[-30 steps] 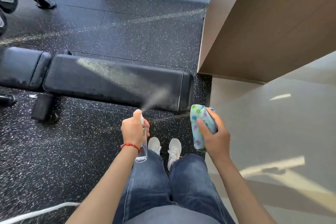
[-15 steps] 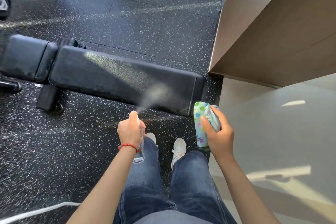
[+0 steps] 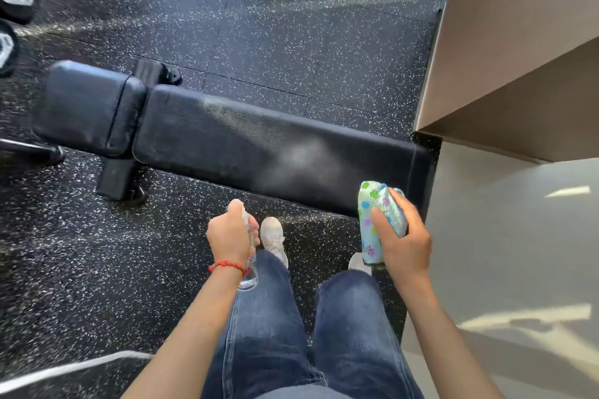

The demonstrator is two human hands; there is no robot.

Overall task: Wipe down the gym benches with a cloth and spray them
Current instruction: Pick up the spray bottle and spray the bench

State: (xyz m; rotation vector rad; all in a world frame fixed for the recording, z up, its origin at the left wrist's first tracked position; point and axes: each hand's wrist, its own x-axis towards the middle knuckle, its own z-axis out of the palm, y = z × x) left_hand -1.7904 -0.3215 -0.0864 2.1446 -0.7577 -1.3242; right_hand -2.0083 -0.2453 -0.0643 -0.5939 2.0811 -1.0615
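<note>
— Step? Spraying: left hand (image 3: pixel 231 235) clenched round the spray bottle (image 3: pixel 249 272), mist hanging ahead of that grip over the bench (image 3: pixel 259 142).
— Next? Right hand (image 3: pixel 400 236) grasps the folded cloth (image 3: pixel 377 220), beside the pad's end; probably wipe the wet patch.

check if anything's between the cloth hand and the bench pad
Nothing visible is. The right hand holds the folded cloth in the air near the right end of the bench pad; only open air and drifting spray mist lie between them.
</note>
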